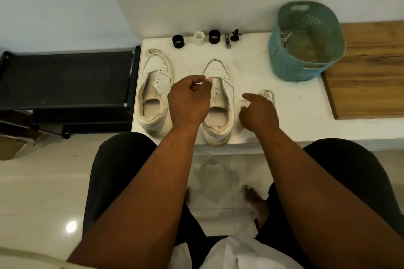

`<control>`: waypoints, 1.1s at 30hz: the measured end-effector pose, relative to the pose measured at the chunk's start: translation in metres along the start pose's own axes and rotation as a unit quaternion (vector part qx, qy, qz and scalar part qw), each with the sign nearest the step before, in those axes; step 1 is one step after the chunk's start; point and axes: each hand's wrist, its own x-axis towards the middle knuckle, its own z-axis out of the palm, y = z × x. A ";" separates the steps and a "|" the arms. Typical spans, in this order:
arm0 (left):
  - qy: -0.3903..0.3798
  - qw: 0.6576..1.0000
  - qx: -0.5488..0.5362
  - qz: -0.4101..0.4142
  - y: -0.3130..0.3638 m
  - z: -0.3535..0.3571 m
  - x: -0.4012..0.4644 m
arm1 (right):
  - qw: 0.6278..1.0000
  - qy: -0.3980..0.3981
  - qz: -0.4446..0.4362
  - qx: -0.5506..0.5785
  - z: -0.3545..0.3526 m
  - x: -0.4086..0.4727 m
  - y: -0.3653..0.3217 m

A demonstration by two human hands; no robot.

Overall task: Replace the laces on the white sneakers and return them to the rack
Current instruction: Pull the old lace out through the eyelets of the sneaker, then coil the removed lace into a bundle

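Observation:
Two white sneakers without laces stand on the white table, toes away from me: the left sneaker (155, 94) and the right sneaker (219, 85). My left hand (188, 99) hovers over the right sneaker's left side, its thumb and finger pinching what looks like a white lace tip near the tongue. My right hand (258, 111) sits just right of that sneaker, fingers curled with the index pointing forward, over a loose white lace (267, 94) on the table. A coiled lace (153, 51) lies beyond the left sneaker's toe.
A black shoe rack (65, 81) stands left of the table. At the back edge are two black rings (178, 41), a white ring (199, 38) and small tools (232, 38). A teal basket (306, 41) holding old laces sits at the right, beside a wooden board (367, 72).

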 end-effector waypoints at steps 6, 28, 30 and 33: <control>0.003 1.000 0.003 0.014 -0.002 0.000 -0.003 | 0.990 0.031 -0.002 -0.135 0.017 0.001 0.006; -0.048 0.991 0.054 0.117 -0.003 0.002 -0.031 | 0.985 0.103 -0.084 -0.105 0.012 -0.019 -0.004; -0.068 0.986 0.061 0.139 0.000 0.000 -0.033 | 0.985 0.135 -0.105 -0.005 -0.005 -0.023 -0.023; -0.172 0.968 0.041 0.177 0.007 -0.001 -0.035 | 0.962 0.055 -0.164 0.212 -0.032 -0.036 -0.041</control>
